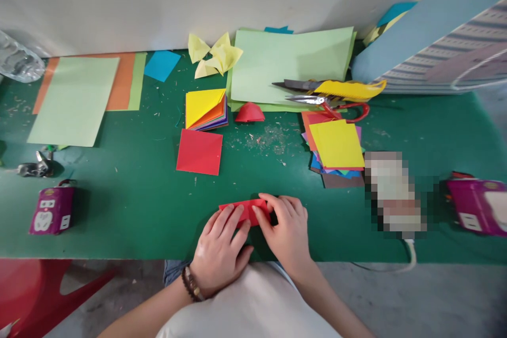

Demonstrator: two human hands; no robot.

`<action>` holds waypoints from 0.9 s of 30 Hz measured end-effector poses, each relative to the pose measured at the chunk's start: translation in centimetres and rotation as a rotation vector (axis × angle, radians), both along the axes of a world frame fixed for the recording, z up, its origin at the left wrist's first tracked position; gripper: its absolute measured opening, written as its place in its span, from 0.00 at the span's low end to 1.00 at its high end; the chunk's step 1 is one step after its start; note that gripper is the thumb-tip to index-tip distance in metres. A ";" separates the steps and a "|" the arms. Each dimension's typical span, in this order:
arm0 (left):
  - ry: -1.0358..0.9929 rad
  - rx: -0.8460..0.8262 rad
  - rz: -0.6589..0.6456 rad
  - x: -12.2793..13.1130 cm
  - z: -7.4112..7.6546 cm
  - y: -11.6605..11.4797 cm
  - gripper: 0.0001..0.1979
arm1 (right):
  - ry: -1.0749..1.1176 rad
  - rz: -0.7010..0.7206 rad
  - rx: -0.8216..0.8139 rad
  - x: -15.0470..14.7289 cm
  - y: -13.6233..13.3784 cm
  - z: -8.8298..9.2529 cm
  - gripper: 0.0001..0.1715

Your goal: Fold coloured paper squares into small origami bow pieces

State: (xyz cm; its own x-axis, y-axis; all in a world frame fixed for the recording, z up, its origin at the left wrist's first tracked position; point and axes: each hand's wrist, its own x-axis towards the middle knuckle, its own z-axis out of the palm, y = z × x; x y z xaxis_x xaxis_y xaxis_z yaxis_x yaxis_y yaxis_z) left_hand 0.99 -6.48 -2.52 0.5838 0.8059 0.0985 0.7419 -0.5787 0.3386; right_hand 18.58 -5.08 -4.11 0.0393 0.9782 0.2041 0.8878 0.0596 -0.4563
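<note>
A folded strip of red paper (pixel 249 210) lies on the table in front of me, close to the near edge. My left hand (pixel 221 245) rests on its left part, the fingers stretched out and pressing down, the thumb apart from it. At the right end, my right hand (pixel 285 222) pinches the strip between thumb and forefinger. A flat red sheet (pixel 199 152) lies beyond my left hand, below a stack of coloured paper (pixel 206 110) with yellow on top. To the right of that stack sits a small folded red piece (pixel 250 112).
Scissors (pixel 322 101) and a yellow-handled cutter (pixel 340 88) lie across pale green sheets (pixel 285 63). Right of centre are more coloured squares (pixel 337 143) and a pixelated phone-like object (pixel 396 190). Purple power blocks (pixel 53 210) stand at both sides. Folded yellow pieces (pixel 216 58) lie near the wall.
</note>
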 end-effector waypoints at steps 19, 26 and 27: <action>0.074 -0.046 -0.099 -0.6 1.0 1.1 0.24 | -0.027 -0.010 0.009 -0.1 0.1 -0.1 0.13; 0.091 -0.162 -0.165 -1.1 2.3 2.4 0.25 | -0.040 -0.003 0.028 -0.1 0.1 -0.2 0.13; 0.081 -0.182 -0.165 -1.1 2.4 2.6 0.26 | -0.042 0.002 0.028 -0.1 0.1 -0.3 0.13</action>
